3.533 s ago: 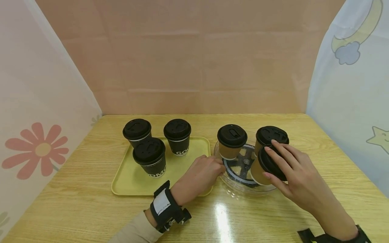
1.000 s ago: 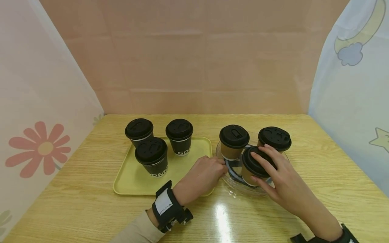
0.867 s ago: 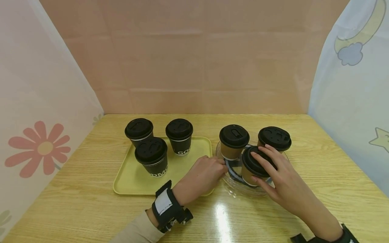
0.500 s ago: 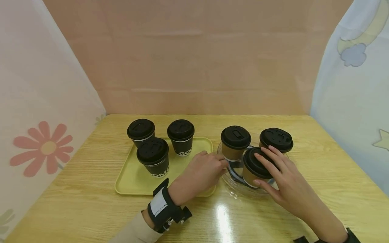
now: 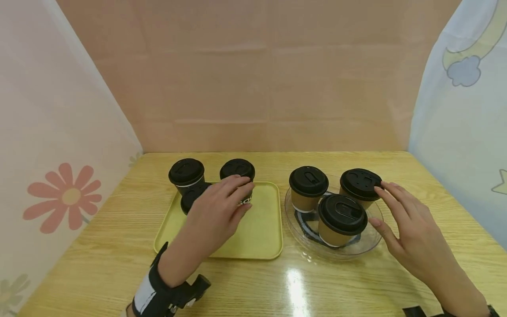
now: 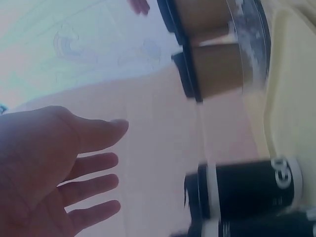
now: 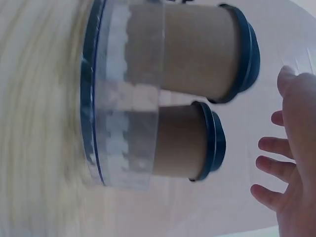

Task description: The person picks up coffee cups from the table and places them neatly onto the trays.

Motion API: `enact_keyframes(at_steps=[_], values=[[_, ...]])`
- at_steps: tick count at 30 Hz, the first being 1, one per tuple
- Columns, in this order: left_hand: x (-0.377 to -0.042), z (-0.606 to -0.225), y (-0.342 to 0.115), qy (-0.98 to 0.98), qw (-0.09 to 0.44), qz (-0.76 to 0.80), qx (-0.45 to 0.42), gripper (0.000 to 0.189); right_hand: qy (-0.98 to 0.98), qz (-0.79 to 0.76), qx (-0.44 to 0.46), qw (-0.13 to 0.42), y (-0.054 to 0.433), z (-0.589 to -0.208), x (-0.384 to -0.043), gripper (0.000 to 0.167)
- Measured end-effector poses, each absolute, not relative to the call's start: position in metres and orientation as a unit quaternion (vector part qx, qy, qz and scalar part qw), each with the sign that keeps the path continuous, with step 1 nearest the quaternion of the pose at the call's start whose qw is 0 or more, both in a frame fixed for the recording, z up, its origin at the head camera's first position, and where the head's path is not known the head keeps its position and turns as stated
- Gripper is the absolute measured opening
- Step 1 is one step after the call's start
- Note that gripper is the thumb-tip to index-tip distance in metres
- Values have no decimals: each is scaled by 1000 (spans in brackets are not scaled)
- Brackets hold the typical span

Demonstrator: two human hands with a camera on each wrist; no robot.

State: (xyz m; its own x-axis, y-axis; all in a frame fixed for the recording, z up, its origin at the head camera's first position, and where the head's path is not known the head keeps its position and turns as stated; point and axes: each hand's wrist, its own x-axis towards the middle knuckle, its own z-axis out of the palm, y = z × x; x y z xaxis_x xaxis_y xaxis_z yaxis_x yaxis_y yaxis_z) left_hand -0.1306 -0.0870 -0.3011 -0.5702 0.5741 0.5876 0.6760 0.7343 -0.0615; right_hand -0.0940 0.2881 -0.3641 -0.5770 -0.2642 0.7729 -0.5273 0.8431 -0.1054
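Note:
In the head view, three brown paper cups with black lids stand in a round clear plastic tray (image 5: 372, 246): a front cup (image 5: 332, 233), a back-left cup (image 5: 304, 200) and a back-right cup (image 5: 360, 182). My right hand (image 5: 420, 237) hovers at their right side, fingers spread and holding nothing. On the left, a yellow tray (image 5: 261, 233) carries black cups with black lids. Over them my left hand (image 5: 215, 211) hangs with loosely bent fingers, partly hiding the nearest black cup (image 5: 192, 197) and the right black cup (image 5: 237, 167). The left wrist view shows that palm empty, apart from a black cup (image 6: 252, 190).
A third black cup (image 5: 186, 174) stands at the yellow tray's back left corner. The wooden table (image 5: 317, 286) ends at a plain peach backdrop (image 5: 261, 79). Printed cloth panels (image 5: 71, 132) flank both sides.
The right hand brought the front brown cup leftward in the clear tray, then let go and drew back right. The left hand left the clear tray's rim and moved left over the black cups.

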Motion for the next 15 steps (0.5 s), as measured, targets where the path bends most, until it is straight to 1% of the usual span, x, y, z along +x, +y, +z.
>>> enact_keyframes(at_steps=[5, 11, 15], values=[[-132, -303, -128, -887, 329, -110, -304, 47, -867, 167, 196, 426, 298, -362, -96, 71], [-136, -312, -176, -899, 352, -127, -229, 58, -878, 158, 160, 422, 308, -361, -96, 72], [-142, -320, -201, -902, 362, -131, -197, 63, -881, 144, 151, 425, 316, -363, -99, 73]])
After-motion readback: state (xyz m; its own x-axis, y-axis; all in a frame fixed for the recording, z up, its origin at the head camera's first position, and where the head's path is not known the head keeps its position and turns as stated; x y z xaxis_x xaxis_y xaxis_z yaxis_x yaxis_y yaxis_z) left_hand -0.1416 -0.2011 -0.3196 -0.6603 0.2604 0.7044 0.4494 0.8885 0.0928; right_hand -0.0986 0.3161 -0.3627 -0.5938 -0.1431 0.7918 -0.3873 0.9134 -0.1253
